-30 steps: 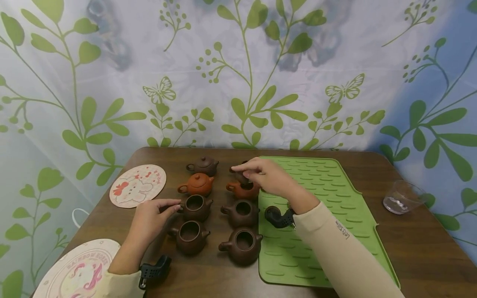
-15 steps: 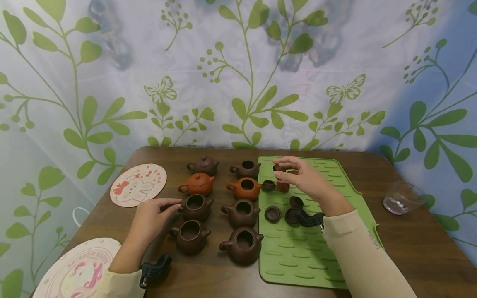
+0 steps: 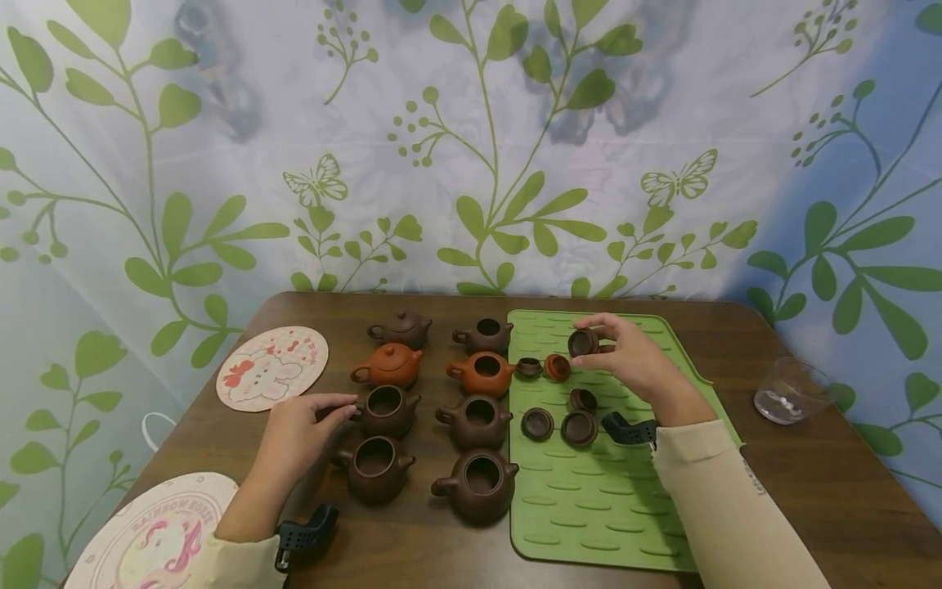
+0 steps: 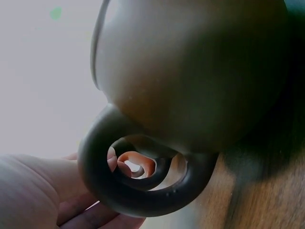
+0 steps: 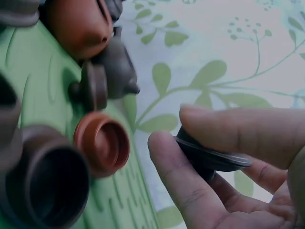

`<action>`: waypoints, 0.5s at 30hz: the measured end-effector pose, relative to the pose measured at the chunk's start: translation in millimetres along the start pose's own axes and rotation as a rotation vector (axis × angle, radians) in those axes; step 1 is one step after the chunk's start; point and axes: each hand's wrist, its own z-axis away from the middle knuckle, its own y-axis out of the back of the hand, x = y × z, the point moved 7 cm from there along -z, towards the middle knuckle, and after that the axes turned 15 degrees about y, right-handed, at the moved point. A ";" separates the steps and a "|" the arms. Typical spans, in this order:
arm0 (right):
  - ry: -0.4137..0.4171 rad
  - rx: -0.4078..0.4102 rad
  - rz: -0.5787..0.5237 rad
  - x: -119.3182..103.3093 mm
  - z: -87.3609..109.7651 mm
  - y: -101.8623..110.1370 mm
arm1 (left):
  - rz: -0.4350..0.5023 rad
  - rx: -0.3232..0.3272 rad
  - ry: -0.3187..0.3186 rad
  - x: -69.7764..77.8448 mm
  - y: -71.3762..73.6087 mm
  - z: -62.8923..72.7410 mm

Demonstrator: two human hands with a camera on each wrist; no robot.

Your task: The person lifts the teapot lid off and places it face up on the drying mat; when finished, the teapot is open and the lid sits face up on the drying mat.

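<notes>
My left hand [image 3: 298,429] pinches the handle of a lidless dark brown teapot [image 3: 390,413] in the left column. In the left wrist view, a nearer teapot's handle [image 4: 147,202] stands in front of those fingers. Over the far part of the green mat [image 3: 589,507], my right hand [image 3: 636,364] holds a dark brown teapot lid [image 3: 584,343] between thumb and fingers. The lid's hollow side shows in the head view; the right wrist view has it edge-on. Below it on the mat lie an orange lid [image 3: 557,367] and several dark lids [image 3: 538,424].
Right of the left column stand lidless teapots, one orange [image 3: 482,375]; a lidded orange teapot [image 3: 393,366] and a lidded dark one [image 3: 403,329] are behind my left hand. Round mats [image 3: 272,368] lie at left, a clear plastic cup [image 3: 791,397] at right. A patterned curtain [image 3: 471,164] hangs behind.
My right hand has moved right from the rear teapot of the right column to over the mat with a dark lid, which has turned hollow side into view. My left hand has stayed put.
</notes>
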 end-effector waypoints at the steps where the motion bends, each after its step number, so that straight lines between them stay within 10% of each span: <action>1: -0.012 0.003 0.014 3.8 0.2 0.8 | 0.000 -0.001 0.003 -0.5 -0.4 -0.1; 15: -0.053 -0.009 0.197 36.6 1.4 2.5 | 0.014 -0.009 0.000 1.2 0.3 0.1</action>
